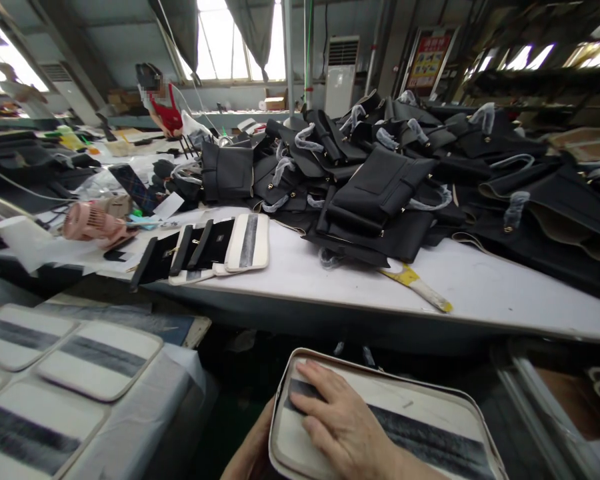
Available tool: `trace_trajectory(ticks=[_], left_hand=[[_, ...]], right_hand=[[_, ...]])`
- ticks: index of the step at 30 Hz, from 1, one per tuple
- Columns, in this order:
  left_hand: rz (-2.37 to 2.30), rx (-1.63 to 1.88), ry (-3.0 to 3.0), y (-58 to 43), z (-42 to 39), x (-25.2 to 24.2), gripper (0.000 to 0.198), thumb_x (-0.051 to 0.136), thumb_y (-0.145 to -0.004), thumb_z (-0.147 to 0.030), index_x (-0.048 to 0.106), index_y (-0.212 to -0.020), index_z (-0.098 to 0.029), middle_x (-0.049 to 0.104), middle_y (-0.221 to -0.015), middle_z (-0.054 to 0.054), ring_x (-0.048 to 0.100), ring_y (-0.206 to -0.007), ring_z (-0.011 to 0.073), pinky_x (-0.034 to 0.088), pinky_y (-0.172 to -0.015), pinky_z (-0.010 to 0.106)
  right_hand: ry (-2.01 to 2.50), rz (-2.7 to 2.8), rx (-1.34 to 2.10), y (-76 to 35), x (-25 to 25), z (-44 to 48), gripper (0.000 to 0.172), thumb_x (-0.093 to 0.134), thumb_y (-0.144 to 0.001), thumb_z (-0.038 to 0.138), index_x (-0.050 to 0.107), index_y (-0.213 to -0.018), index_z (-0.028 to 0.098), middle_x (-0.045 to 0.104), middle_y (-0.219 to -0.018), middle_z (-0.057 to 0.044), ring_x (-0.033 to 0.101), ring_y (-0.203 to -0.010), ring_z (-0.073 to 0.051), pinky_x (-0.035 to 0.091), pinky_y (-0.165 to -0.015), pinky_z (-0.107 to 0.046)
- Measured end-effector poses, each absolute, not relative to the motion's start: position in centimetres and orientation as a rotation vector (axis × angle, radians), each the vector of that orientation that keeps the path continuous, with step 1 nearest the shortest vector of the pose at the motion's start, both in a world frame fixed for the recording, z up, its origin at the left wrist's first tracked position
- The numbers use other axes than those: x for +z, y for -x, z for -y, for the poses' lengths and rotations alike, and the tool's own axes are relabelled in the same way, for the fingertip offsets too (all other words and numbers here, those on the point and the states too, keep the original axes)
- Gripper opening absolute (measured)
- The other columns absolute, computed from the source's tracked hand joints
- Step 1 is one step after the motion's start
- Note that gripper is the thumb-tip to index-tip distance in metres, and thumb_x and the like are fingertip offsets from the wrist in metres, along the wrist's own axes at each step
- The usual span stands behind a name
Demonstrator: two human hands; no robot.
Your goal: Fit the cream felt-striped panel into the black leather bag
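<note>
A white rounded bag panel (405, 404) with a dark stripe and a raised thin rim tilts in front of me at the lower right. My right hand (333, 420) lies on its face, fingers stretched out over the stripe near the left end. At the panel's left edge is my left hand (253, 447), gripping it from the side and below; its fingertips are hidden behind the panel. Similar striped panels (100, 358) lie on a covered surface at the lower left.
Black handbags (375, 180) with wrapped handles pile up on the white table (300, 280). Black flap pieces (215, 243), a striped panel (249, 241), a pink fan (97, 223) and a yellow-white tool (415, 283) lie there too. A co-worker (165, 107) in a red apron stands beyond.
</note>
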State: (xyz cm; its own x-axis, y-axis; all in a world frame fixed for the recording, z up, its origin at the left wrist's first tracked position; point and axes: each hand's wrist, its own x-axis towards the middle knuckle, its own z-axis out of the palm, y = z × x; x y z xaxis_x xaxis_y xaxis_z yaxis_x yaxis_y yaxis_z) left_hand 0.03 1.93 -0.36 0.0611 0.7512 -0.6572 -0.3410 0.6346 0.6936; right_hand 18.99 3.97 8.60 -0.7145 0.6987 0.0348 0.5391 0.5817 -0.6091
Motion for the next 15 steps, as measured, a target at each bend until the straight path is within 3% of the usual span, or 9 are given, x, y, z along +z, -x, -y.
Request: trace_trajectory(ticks=[2, 6, 12, 15], left_hand=[[-1.237, 0.857, -0.408, -0.2, -2.1, 0.0, 0.031, 0.070, -0.078, -0.040, 0.074, -0.103, -0.020, 0.071, -0.114, 0.007, 0.048, -0.128, 0.0380, 0.039, -0.108, 0.049], [-1.210, 0.872, -0.412, -0.1, -2.3, 0.8, 0.040, 0.070, -0.075, -0.044, 0.073, -0.108, -0.022, 0.071, -0.115, 0.006, 0.042, -0.134, 0.0400, 0.037, -0.110, 0.051], [-1.136, 0.893, -0.426, -0.1, -2.0, 1.4, 0.046, 0.070, -0.075, -0.051, 0.072, -0.109, -0.021, 0.070, -0.118, 0.007, 0.041, -0.136, 0.0377, 0.031, -0.115, 0.052], [-1.094, 0.955, -0.439, -0.2, -1.5, 1.3, 0.047, 0.071, -0.075, -0.053, 0.073, -0.109, -0.022, 0.070, -0.118, 0.007, 0.043, -0.135, 0.0354, 0.029, -0.116, 0.053]], right_hand=[[1.204, 2.414, 0.825, -18.4, 8.4, -3.7, 0.043, 0.049, -0.095, 0.040, 0.056, -0.135, 0.027, 0.038, -0.154, -0.001, 0.035, -0.141, -0.025, 0.031, -0.117, -0.042], [1.290, 2.304, 0.789, -16.9, 7.5, -3.2, 0.067, 0.062, -0.085, 0.043, 0.044, -0.145, 0.021, 0.041, -0.152, -0.004, 0.036, -0.139, -0.029, 0.030, -0.117, -0.045], [1.423, 1.975, 0.858, -15.2, 7.9, -3.4, 0.032, 0.057, -0.089, 0.026, 0.063, -0.120, 0.019, 0.061, -0.131, -0.008, 0.052, -0.123, -0.025, 0.040, -0.109, -0.044], [1.469, 1.974, 0.751, -14.6, 8.0, -3.1, 0.038, 0.063, -0.083, 0.018, 0.060, -0.121, 0.021, 0.059, -0.132, -0.005, 0.050, -0.123, -0.026, 0.039, -0.108, -0.045]])
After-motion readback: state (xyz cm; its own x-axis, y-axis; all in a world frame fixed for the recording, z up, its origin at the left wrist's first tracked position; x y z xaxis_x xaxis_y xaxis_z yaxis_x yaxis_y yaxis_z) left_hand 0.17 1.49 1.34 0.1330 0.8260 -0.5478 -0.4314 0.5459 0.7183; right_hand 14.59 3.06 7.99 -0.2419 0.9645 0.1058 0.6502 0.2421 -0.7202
